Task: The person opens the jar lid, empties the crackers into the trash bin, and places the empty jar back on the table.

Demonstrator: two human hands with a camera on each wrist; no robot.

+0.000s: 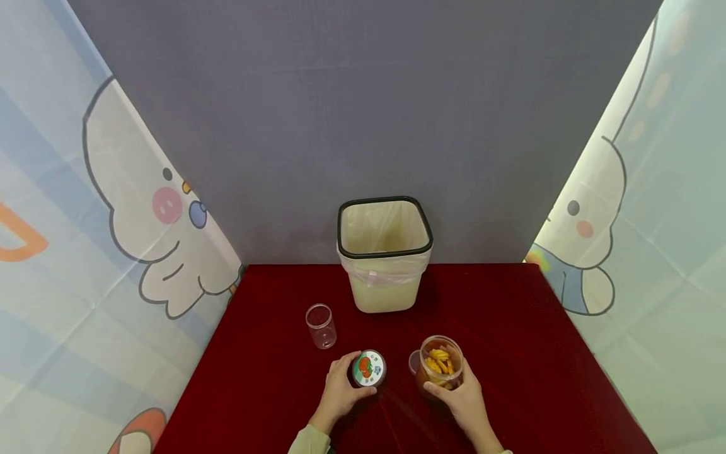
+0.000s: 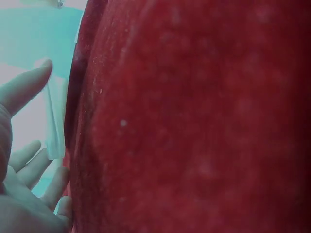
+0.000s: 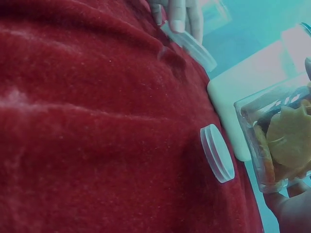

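Note:
My left hand holds a round jar lid by its rim, with a printed label facing up. Low over the red cloth, that lid shows edge-on in the right wrist view. My right hand grips a clear, lidless jar slightly above the cloth, with yellow chip-like snack pieces inside. Just left of this jar, a second lid lies on the cloth. Farther back on the left stands another clear jar, with no contents visible.
A cream bin with a black rim and plastic liner stands at the back, against a grey backdrop. Red cloth covers the table. Cartoon-printed curtains hang at both sides.

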